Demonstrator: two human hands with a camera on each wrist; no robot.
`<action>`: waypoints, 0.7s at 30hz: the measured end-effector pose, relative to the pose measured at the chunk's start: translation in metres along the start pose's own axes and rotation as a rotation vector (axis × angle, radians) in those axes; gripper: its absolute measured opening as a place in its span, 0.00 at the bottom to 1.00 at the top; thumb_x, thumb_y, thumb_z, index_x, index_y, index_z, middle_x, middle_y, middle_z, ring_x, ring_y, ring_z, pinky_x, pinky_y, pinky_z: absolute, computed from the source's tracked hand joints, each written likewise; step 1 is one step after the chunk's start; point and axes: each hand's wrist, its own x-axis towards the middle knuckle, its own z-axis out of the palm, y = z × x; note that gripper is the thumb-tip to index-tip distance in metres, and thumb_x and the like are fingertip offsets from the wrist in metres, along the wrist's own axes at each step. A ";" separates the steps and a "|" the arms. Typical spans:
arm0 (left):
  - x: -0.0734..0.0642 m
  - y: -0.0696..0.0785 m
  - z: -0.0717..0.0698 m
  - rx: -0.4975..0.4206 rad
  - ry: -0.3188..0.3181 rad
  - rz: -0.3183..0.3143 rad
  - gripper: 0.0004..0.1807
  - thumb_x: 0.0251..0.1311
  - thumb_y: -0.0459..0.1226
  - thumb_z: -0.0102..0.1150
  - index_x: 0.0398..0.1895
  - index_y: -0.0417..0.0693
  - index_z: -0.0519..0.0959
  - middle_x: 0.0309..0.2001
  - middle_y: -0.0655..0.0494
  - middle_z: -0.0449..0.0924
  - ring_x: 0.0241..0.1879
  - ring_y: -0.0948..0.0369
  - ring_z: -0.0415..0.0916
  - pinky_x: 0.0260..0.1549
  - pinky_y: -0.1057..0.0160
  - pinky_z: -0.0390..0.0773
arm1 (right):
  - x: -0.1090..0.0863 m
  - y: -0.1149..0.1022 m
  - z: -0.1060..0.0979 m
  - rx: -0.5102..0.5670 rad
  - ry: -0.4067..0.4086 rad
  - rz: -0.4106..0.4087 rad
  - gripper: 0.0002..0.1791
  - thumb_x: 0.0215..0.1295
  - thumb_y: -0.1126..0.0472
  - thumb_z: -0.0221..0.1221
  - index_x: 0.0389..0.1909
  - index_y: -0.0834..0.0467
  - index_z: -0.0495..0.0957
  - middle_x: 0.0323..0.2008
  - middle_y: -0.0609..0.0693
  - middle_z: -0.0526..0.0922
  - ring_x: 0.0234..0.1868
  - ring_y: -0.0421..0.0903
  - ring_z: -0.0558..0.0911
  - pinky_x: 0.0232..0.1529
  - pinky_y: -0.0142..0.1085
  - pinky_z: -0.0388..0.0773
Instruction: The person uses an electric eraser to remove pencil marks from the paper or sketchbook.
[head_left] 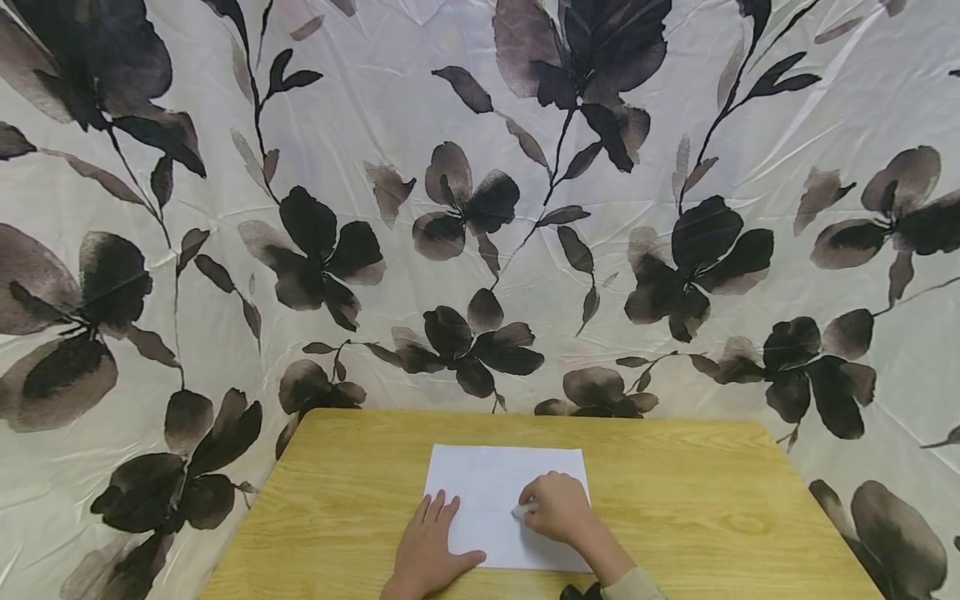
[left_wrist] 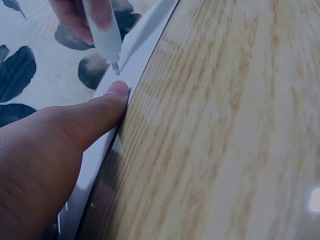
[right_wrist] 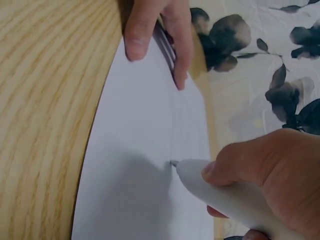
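Note:
A white sheet of paper (head_left: 487,542) lies on the wooden table. Near its right side my right hand (head_left: 557,506) grips a thick white pen (right_wrist: 220,195), whose body tapers to a small grey tip. In the right wrist view the tip meets the paper beside some faint lines. My left hand (head_left: 431,546) rests flat with fingers spread over the sheet's lower left corner. Its thumb (left_wrist: 102,112) lies along the near edge of the paper, close to the pen tip in the left wrist view.
The yellow wood-grain table (head_left: 697,508) extends to both sides of the paper. Behind it hangs a pale cloth (head_left: 600,325) printed with dark flowers. A small black object (head_left: 581,592) shows at the bottom, by the right sleeve (head_left: 633,586).

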 end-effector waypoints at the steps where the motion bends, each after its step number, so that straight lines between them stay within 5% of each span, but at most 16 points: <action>1: 0.000 0.000 0.000 -0.001 -0.002 -0.001 0.58 0.43 0.76 0.55 0.69 0.43 0.68 0.70 0.38 0.60 0.70 0.39 0.52 0.65 0.38 0.57 | 0.000 0.000 0.001 -0.004 -0.001 0.001 0.09 0.43 0.61 0.68 0.29 0.48 0.88 0.25 0.38 0.84 0.20 0.36 0.68 0.20 0.31 0.67; 21: -0.001 0.002 -0.001 -0.004 -0.022 -0.023 0.57 0.43 0.75 0.56 0.69 0.44 0.67 0.70 0.38 0.59 0.70 0.38 0.51 0.64 0.37 0.57 | 0.006 -0.004 0.001 0.001 -0.004 -0.010 0.08 0.43 0.62 0.68 0.28 0.49 0.88 0.25 0.38 0.84 0.20 0.36 0.71 0.19 0.32 0.68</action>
